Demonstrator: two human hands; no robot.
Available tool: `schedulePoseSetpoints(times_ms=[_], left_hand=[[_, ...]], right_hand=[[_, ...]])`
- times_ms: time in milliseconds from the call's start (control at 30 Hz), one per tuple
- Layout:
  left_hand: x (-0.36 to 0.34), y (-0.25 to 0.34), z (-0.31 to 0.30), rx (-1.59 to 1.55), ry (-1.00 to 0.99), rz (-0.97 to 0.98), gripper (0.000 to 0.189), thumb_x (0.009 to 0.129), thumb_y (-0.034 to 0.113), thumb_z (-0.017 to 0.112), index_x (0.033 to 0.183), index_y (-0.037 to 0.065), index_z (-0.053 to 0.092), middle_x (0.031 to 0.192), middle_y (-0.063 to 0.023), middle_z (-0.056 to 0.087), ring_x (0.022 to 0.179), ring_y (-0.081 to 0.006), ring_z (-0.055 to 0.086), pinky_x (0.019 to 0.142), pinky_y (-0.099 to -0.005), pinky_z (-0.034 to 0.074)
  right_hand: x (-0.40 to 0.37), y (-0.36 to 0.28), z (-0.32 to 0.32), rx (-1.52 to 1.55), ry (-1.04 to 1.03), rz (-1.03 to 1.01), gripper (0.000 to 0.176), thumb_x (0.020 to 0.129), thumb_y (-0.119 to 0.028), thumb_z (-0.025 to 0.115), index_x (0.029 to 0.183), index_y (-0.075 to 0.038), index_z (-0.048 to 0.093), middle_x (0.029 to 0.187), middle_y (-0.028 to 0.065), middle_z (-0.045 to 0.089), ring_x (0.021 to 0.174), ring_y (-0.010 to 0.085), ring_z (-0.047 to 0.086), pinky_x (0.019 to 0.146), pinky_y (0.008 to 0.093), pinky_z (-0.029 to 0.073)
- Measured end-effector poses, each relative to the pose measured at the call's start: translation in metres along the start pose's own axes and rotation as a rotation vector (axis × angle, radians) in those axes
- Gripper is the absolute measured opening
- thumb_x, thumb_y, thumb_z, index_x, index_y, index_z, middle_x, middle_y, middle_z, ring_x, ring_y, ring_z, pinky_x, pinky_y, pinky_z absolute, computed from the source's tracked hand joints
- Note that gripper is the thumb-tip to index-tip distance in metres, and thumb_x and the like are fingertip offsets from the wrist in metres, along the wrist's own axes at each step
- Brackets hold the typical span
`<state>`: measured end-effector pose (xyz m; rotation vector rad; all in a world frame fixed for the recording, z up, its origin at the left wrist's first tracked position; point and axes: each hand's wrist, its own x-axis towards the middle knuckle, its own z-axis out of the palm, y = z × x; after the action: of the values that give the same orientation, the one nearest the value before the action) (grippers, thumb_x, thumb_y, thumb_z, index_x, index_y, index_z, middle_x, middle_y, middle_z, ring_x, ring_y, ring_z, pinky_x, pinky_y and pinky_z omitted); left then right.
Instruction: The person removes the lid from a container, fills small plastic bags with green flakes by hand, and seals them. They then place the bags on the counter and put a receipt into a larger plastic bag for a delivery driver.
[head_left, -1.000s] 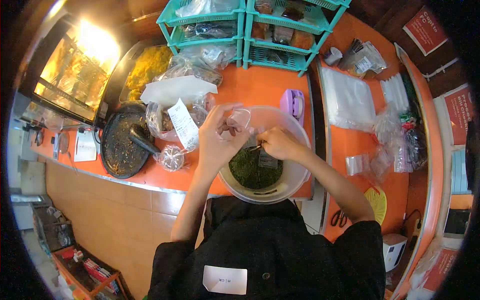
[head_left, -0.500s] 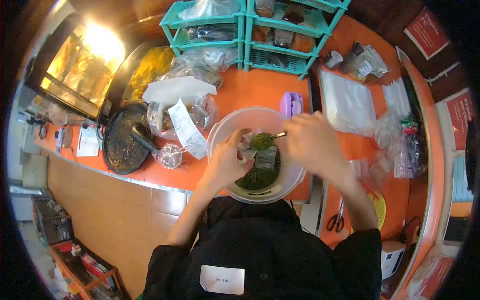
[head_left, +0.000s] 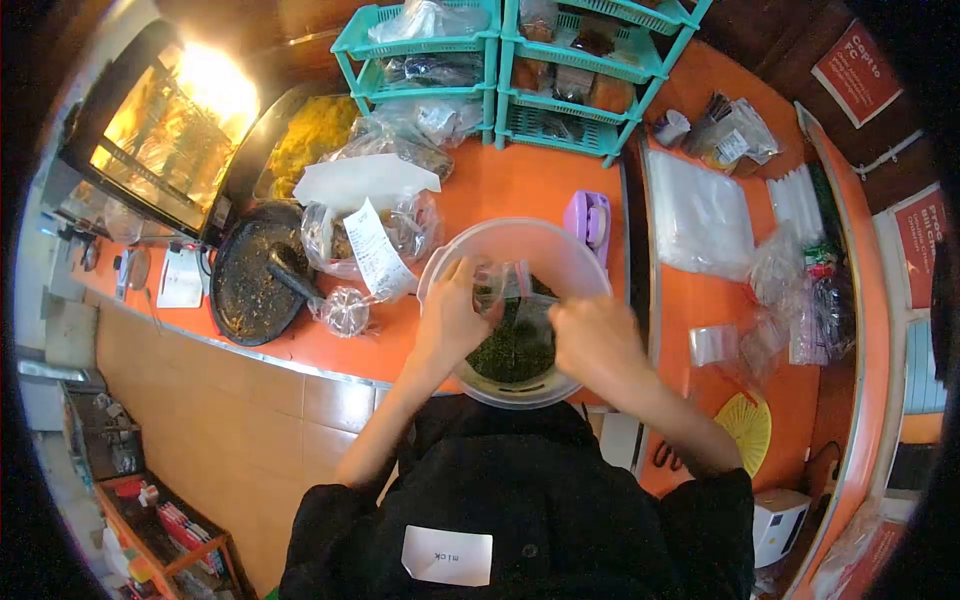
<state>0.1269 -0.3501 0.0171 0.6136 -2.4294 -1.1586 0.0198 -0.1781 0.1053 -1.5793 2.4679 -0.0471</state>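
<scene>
A round translucent plastic tub point(head_left: 520, 232) stands in front of me, with dark green chopped or powdery food point(head_left: 512, 355) inside. Over its left side, my left hand point(head_left: 452, 318) is closed on a small clear plastic bag point(head_left: 516, 276), which hangs above the food with some green in or behind it. At the right side of the tub, my right hand point(head_left: 598, 342) is a little blurred and its fingers are wrapped round a spoon. Most of the spoon is hidden by the hand, and its tip is hard to make out.
Beyond the tub stand a purple tape dispenser point(head_left: 588, 222) and teal racks point(head_left: 570, 105). To the left lie a receipt point(head_left: 376, 250), bagged goods and a stone mortar point(head_left: 256, 275). Plastic bags point(head_left: 700, 215) and a yellow fan point(head_left: 744, 428) lie on the right counter.
My right hand has come down and toward me. The spoon's heap of green food, visible above the tub before, no longer shows. My left hand stays at the bag.
</scene>
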Motion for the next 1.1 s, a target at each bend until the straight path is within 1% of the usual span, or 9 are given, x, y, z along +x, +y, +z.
schedulePoseSetpoints(times_ms=[67,167,233,367,467,633,733,867,1100], left_hand=[[0.006,0.005,-0.003,-0.082,-0.012,0.037,0.05,0.073,0.008,0.082,0.116,0.002,0.059,0.101,-0.0152,0.068,0.085,-0.0282,0.07,0.076,-0.0373,0.057],[0.002,0.001,-0.002,-0.324,-0.034,0.027,0.047,0.075,0.011,0.086,0.113,0.0,0.06,0.098,-0.0097,0.07,0.084,-0.0184,0.071,0.073,-0.0313,0.057],[-0.002,-0.001,-0.002,-0.47,-0.072,-0.037,0.041,0.079,0.012,0.085,0.11,-0.001,0.061,0.097,-0.0075,0.071,0.086,-0.0143,0.071,0.073,-0.0286,0.057],[-0.008,0.008,-0.008,-0.68,-0.067,-0.069,0.026,0.085,0.005,0.079,0.105,-0.001,0.063,0.098,-0.0106,0.072,0.091,-0.016,0.072,0.078,-0.029,0.059],[-0.008,0.003,-0.014,-0.615,-0.009,-0.145,0.017,0.088,0.002,0.074,0.101,-0.002,0.063,0.094,-0.0115,0.073,0.087,-0.0163,0.073,0.077,-0.0289,0.06],[-0.011,0.003,-0.013,-0.578,0.056,-0.115,0.008,0.089,-0.004,0.069,0.094,-0.003,0.064,0.087,-0.012,0.073,0.075,-0.0175,0.073,0.068,-0.0279,0.058],[-0.013,0.016,-0.015,-0.282,0.136,-0.066,0.013,0.085,-0.011,0.065,0.094,-0.002,0.063,0.085,-0.0131,0.072,0.073,-0.0177,0.072,0.065,-0.029,0.055],[-0.012,0.022,-0.017,-0.223,0.201,0.048,0.019,0.08,-0.013,0.06,0.094,-0.001,0.062,0.082,-0.015,0.068,0.074,-0.0252,0.07,0.066,-0.0341,0.053],[-0.011,0.029,-0.018,-0.16,0.194,0.067,0.016,0.079,-0.008,0.061,0.092,0.001,0.061,0.085,-0.0153,0.067,0.077,-0.0358,0.066,0.068,-0.0388,0.051]], right_hand=[[0.009,-0.008,0.02,0.098,-0.317,0.044,0.023,0.082,-0.018,0.072,0.098,-0.001,0.07,0.094,0.0164,0.069,0.094,0.0345,0.069,0.08,0.0435,0.054],[0.018,-0.018,0.052,0.411,0.323,-0.005,0.033,0.085,-0.025,0.074,0.107,-0.001,0.066,0.097,0.0168,0.068,0.092,0.0366,0.068,0.082,0.0455,0.054],[0.025,-0.022,0.054,0.526,0.46,0.031,0.035,0.085,-0.024,0.075,0.11,-0.004,0.062,0.098,0.0171,0.069,0.093,0.0362,0.068,0.08,0.0464,0.053],[0.035,-0.013,0.067,0.628,0.717,-0.058,0.025,0.086,-0.017,0.074,0.105,-0.007,0.062,0.088,0.012,0.066,0.086,0.0346,0.066,0.078,0.0462,0.05],[0.033,-0.004,0.062,0.594,0.745,-0.123,0.018,0.085,-0.012,0.076,0.096,-0.004,0.063,0.081,0.0092,0.062,0.077,0.0267,0.064,0.073,0.0379,0.05],[0.03,-0.002,0.055,0.661,0.671,-0.094,0.012,0.085,-0.01,0.073,0.09,-0.005,0.063,0.081,0.0095,0.06,0.082,0.0315,0.064,0.079,0.0406,0.047],[0.032,-0.003,0.055,0.617,0.708,-0.152,0.011,0.084,-0.008,0.072,0.089,-0.006,0.063,0.081,0.0095,0.06,0.081,0.0313,0.063,0.079,0.0402,0.047],[0.037,-0.015,0.049,0.604,0.774,-0.146,0.009,0.081,-0.003,0.073,0.086,-0.004,0.065,0.081,0.0084,0.063,0.076,0.0257,0.064,0.076,0.0381,0.047],[0.04,-0.014,0.053,0.611,0.805,-0.196,0.012,0.079,-0.001,0.073,0.086,-0.004,0.065,0.084,0.0086,0.063,0.077,0.028,0.064,0.073,0.0367,0.049]])
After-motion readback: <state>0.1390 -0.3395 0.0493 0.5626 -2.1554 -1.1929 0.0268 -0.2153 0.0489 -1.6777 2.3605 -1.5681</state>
